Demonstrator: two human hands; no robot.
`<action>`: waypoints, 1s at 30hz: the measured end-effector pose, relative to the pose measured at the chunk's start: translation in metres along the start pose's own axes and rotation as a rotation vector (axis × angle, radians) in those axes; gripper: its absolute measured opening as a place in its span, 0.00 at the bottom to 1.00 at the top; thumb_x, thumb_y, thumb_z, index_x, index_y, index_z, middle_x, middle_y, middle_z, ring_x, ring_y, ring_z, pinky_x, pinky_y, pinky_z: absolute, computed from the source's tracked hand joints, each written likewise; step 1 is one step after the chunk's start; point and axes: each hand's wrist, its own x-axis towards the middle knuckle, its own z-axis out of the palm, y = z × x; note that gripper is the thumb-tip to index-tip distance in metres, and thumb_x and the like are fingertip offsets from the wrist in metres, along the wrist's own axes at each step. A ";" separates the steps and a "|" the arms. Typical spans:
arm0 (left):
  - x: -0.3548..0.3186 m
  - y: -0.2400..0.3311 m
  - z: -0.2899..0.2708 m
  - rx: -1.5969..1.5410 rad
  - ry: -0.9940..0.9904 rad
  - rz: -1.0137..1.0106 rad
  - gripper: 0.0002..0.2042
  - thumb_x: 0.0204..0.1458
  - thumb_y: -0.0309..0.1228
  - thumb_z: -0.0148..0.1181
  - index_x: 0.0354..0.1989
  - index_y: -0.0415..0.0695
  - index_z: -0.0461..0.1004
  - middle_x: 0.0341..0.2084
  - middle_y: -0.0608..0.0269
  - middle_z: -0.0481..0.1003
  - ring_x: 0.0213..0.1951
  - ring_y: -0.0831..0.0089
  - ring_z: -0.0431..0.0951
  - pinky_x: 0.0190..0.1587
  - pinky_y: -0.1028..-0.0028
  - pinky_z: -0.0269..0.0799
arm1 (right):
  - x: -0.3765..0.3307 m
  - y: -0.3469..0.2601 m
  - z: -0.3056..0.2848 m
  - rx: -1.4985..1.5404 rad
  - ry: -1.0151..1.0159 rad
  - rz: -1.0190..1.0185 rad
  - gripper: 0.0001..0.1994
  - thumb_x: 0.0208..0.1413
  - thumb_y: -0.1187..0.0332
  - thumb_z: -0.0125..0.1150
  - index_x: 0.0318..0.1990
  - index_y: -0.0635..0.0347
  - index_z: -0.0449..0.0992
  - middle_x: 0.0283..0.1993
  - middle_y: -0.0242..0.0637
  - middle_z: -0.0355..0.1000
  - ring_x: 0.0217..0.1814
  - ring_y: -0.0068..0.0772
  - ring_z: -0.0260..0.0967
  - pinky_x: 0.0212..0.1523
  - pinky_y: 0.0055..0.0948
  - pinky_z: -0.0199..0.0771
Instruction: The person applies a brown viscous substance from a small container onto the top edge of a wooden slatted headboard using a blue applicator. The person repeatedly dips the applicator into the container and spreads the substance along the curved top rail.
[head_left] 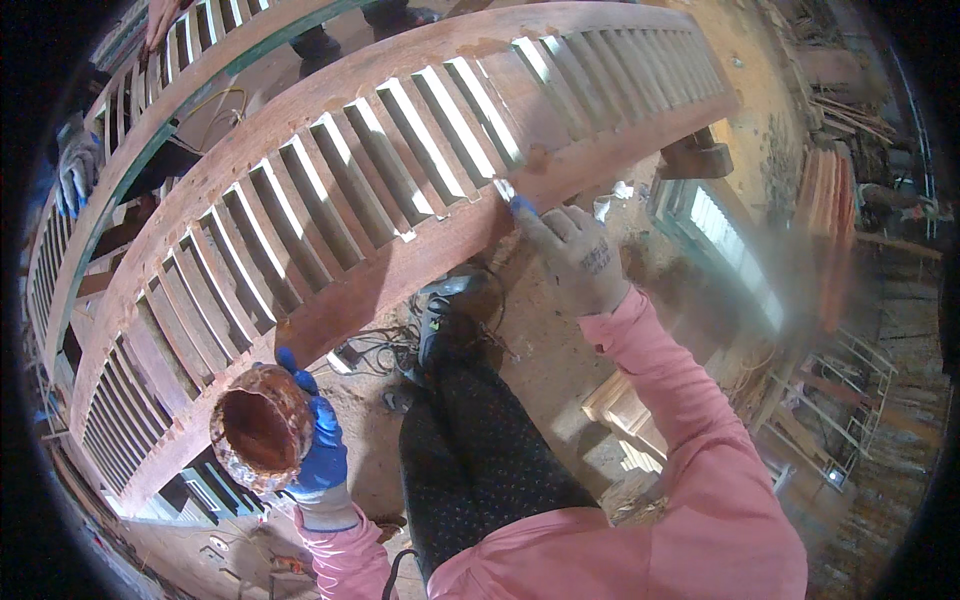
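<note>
My left hand point(322, 440), in a blue-coated glove, is closed round a round cup-shaped pot point(232, 470) crusted with reddish-brown matter; its open mouth faces up. A long wooden louvred panel point(430, 255), with a curved look and many slats, lies across in front of me. My right hand point(570, 250), in a pale grey glove with a blue fingertip, reaches to the panel's near rail. Its fingers are bent together at a slat's end, where a small whitish bit point(504, 189) shows at the fingertip. What that bit is I cannot make out. Dark reddish smears mark the rail.
Beyond it stands a second louvred panel point(140, 150), with a co-worker's gloved hand point(76, 168) and another person's bare hand point(160, 22) at it. Cables point(380, 350) lie on the floor near my feet. Wood pieces point(625, 415) and stacked reddish boards point(828, 230) are at the right.
</note>
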 end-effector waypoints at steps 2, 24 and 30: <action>-0.014 -0.011 -0.010 0.347 0.095 0.028 0.30 0.71 0.37 0.51 0.78 0.47 0.50 0.74 0.61 0.61 0.74 0.67 0.59 0.78 0.64 0.51 | -0.003 -0.005 0.000 0.014 0.050 -0.049 0.30 0.52 0.71 0.64 0.66 0.52 0.74 0.33 0.32 0.71 0.36 0.38 0.73 0.36 0.40 0.74; 0.036 0.027 -0.027 -0.706 0.106 0.036 0.30 0.65 0.47 0.56 0.73 0.50 0.64 0.72 0.54 0.65 0.71 0.50 0.66 0.71 0.43 0.64 | -0.009 -0.011 -0.004 0.457 0.071 0.269 0.19 0.62 0.74 0.64 0.60 0.58 0.80 0.39 0.34 0.78 0.38 0.34 0.77 0.38 0.31 0.76; 0.071 0.062 -0.038 -0.753 -0.043 0.185 0.29 0.69 0.40 0.48 0.76 0.41 0.58 0.75 0.47 0.59 0.74 0.44 0.59 0.74 0.43 0.59 | 0.005 -0.039 -0.035 1.242 0.000 0.747 0.18 0.66 0.73 0.62 0.62 0.62 0.79 0.40 0.24 0.76 0.38 0.19 0.73 0.37 0.23 0.74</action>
